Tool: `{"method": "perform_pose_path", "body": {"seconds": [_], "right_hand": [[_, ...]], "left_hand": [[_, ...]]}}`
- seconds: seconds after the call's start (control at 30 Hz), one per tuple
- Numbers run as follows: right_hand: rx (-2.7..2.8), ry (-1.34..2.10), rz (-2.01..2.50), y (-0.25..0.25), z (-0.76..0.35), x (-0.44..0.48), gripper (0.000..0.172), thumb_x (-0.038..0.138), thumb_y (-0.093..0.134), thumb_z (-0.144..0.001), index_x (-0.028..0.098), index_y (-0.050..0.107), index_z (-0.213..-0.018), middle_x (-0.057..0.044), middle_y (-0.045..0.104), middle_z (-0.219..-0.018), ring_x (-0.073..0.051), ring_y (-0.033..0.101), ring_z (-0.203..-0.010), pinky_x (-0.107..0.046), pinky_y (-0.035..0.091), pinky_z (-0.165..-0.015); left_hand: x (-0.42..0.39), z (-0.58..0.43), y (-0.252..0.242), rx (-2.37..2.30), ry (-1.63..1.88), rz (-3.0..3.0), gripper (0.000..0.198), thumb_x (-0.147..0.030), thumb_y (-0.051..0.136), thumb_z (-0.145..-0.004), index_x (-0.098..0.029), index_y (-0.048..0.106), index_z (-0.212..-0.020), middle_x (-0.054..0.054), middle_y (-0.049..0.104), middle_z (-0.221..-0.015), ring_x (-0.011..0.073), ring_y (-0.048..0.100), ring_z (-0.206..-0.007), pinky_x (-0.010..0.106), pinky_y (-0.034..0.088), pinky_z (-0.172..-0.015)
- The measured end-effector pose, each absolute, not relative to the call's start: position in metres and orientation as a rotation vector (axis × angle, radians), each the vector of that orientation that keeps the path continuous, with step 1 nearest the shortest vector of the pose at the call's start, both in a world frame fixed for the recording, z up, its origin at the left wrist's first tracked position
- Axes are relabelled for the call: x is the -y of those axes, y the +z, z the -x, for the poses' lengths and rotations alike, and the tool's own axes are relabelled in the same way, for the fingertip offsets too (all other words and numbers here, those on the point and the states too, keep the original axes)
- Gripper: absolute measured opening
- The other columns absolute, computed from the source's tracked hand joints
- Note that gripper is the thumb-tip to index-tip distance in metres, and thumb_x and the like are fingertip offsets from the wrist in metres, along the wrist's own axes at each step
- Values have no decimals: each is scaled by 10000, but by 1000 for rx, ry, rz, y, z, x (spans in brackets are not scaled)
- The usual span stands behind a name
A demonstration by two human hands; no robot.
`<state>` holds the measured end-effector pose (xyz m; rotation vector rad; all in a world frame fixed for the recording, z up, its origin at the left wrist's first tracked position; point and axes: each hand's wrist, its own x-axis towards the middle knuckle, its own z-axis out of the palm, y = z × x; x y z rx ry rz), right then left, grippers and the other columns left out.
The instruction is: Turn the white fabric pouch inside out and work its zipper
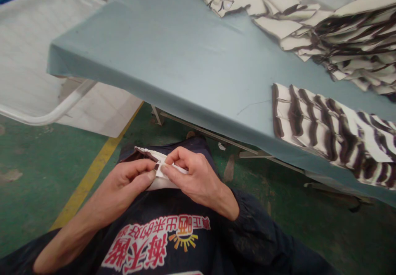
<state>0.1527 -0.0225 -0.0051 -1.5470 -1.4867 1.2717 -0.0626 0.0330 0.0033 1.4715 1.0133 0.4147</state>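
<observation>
Both hands meet over my lap, below the table's near edge. My left hand (130,182) and my right hand (190,176) pinch the same small white fabric piece with a dark brown edge (148,154). The thumbs and forefingers press together at the middle of the piece. It rests on my dark apron (161,233), which bears red and white printed characters. Part of the piece is hidden under my fingers.
A table with a grey-blue cover (173,56) stands ahead. A row of overlapping white-and-brown pieces (334,130) lies at its right front, a bigger heap (346,36) behind it, with eyeglasses (221,2) on pieces at the back. A white plastic tray (34,48) sits to the left, over green floor with a yellow line (93,172).
</observation>
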Motion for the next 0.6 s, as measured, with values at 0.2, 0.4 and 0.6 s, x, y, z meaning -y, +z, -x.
{"method": "perform_pose_path", "body": {"seconds": [0.2, 0.4, 0.6], "right_hand": [[1631, 1106, 1645, -13, -149, 25, 115, 346, 760, -1096, 242, 770, -1048, 55, 700, -726, -133, 509, -581, -293, 325, -641], [1690, 986, 1701, -21, -144, 26, 170, 398, 718, -1135, 249, 786, -1092, 29, 756, -755, -155, 590, -588, -291, 358, -638], [1807, 773, 1749, -28, -137, 26, 146, 359, 703, -1161, 243, 788, -1131, -29, 872, -899, -203, 808, -791, -281, 474, -728]], "left_hand": [[-34, 59, 5, -1008, 412, -1564, 318, -428, 663, -939, -213, 796, -746, 1, 697, -666, 167, 577, -591, 235, 451, -522], [-31, 57, 7, -1019, 364, -1537, 353, -500, 664, -979, -227, 732, -766, -31, 601, -592, 148, 519, -496, 228, 402, -447], [-32, 59, -2, -1039, 311, -1404, 349, -566, 694, -967, -233, 693, -864, -72, 599, -565, 112, 517, -362, 201, 397, -406]]}}
